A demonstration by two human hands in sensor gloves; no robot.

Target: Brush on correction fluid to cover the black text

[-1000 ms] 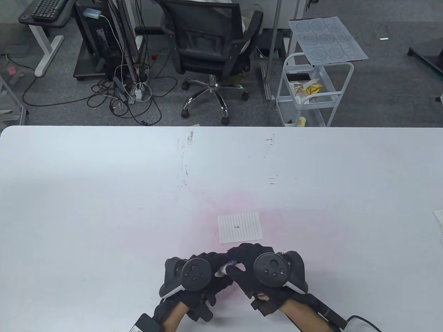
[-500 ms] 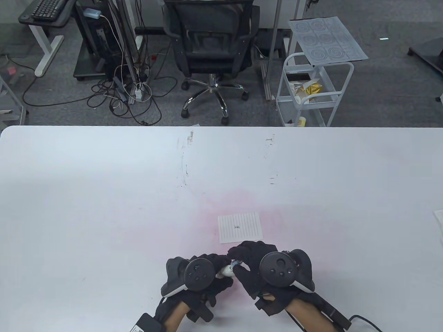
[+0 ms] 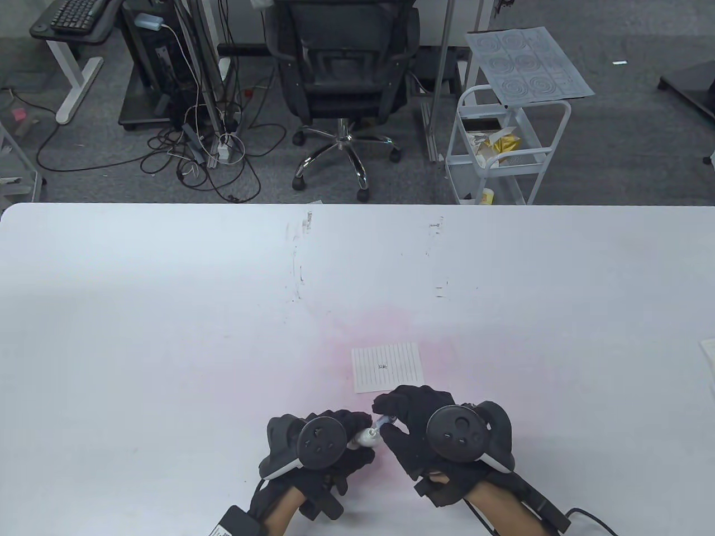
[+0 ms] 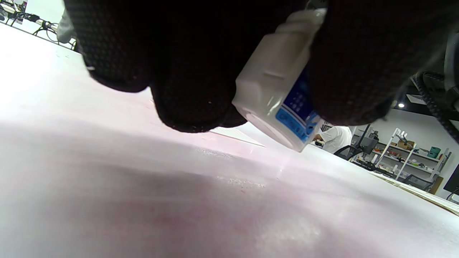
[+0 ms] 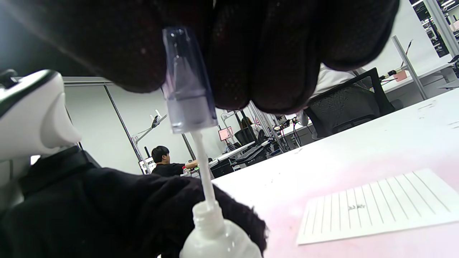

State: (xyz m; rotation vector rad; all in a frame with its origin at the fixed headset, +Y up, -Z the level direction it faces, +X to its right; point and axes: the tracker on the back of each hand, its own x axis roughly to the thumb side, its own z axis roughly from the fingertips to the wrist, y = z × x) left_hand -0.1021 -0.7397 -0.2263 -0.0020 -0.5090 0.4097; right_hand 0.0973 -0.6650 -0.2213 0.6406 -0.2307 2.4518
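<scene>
My left hand [image 3: 329,441] grips a small white correction fluid bottle [image 3: 367,438] with a blue label; it also shows in the left wrist view [image 4: 279,89], tilted just above the table. My right hand [image 3: 408,419] pinches the clear bluish cap [image 5: 184,82]. Its white brush stem [image 5: 205,168] is partly drawn out of the bottle neck [image 5: 211,218]. A small lined paper [image 3: 387,367] with short black text [image 3: 383,367] lies flat just beyond both hands; it also shows in the right wrist view [image 5: 376,204].
The white table [image 3: 167,312] has a pink stain around the paper and scuff marks further back. Another paper edge [image 3: 708,354] lies at the table's right edge. An office chair [image 3: 346,72] and a white cart [image 3: 503,145] stand beyond the table.
My right hand has moved right and slightly away from the left hand, lifting the cap and brush stem out of the bottle. The left hand has stayed put. The chair behind has turned.
</scene>
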